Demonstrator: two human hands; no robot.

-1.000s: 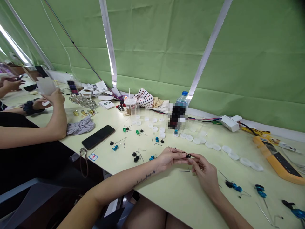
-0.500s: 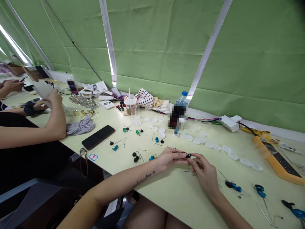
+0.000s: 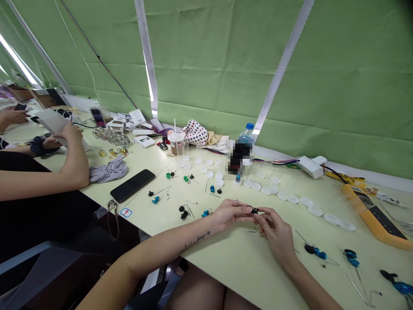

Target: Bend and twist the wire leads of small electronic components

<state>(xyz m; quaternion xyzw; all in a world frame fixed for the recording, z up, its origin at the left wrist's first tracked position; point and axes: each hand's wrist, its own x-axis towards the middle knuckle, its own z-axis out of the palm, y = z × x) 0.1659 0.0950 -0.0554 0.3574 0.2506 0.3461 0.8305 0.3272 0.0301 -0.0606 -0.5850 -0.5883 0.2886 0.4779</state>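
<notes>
Between my two hands, just above the table, is a small black part point(image 3: 254, 210) whose exact kind I cannot make out. My left hand point(image 3: 232, 212) pinches it from the left with thumb and fingers. From the right, my right hand point(image 3: 274, 228) closes its thumb and fingertips on the same part. Below the fingers a thin L-shaped metal key point(image 3: 250, 231) lies on the table. Left of my left hand sit a blue metal piece point(image 3: 205, 213) and a black piece point(image 3: 184, 215) with thin bent wires. Blue and black pieces point(image 3: 319, 253) lie to the right of my right hand.
A row of clear round plastic cups point(image 3: 293, 199) crosses the table behind my hands. Further off stand a water bottle point(image 3: 248, 134) and a drink cup point(image 3: 177, 144). A phone point(image 3: 132, 185) lies left, an orange power strip point(image 3: 377, 215) right. At left, a co-worker's arm point(image 3: 74, 163) holds white paper.
My hands stay in nearly the same place, with the black part turned slightly between the fingertips. The co-worker's white paper has shifted a little to the left.
</notes>
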